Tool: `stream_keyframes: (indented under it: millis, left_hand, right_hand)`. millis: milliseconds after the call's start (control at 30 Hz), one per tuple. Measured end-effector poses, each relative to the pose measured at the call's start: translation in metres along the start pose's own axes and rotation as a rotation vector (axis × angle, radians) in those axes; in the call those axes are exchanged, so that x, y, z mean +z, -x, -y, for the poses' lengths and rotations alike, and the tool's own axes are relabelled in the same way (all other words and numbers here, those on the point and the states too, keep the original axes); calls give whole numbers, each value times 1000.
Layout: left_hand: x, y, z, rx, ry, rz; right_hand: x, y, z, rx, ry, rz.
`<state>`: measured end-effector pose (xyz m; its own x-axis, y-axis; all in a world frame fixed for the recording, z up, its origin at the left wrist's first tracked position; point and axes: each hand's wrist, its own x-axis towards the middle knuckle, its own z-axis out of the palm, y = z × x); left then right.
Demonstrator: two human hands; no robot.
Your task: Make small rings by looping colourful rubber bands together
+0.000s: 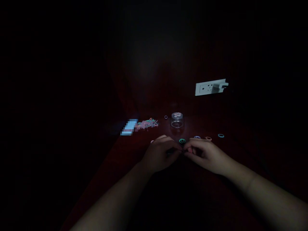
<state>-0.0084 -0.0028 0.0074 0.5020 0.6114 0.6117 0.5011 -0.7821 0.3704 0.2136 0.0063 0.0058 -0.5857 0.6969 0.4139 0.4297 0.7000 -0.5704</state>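
My left hand (pixel 163 152) and my right hand (pixel 204 152) meet over the dark red table, fingertips nearly touching. Both are pinched on something small and dark between them, too dim to make out. Just beyond the fingertips lies a green ring-shaped band (pixel 182 141). Past my right hand are a purple band (pixel 197 137), a peach band (pixel 208 138) and, farther right, a blue band (pixel 220 135). A pink item (pixel 152 141) shows partly behind my left hand.
A clear lidded jar (pixel 177 121) stands behind the hands. Left of it are a small band (pixel 166 117), a pile of colourful bands (pixel 148 124) and a bright, pixelated rectangle (pixel 129 127). A wall socket (pixel 210 87) holds a plug at upper right.
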Motion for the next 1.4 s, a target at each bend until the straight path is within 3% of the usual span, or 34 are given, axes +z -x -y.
stream_keyframes:
  millis: [267,600,1033,1400]
  left_hand:
    - [5,1,-2,-52,-11,-29]
    - [2,0,1,47,5,28]
    - [-17,3,24,14,-32,51]
    - [-18,3,35,9,-88,95]
  right_hand:
    - [3,2,1,26,-29,19]
    - [-1,2,2,-37,-15,-4]
    - [-7,0,-4,-9,98,-43]
    - [-9,2,-8,-35,87,-21]
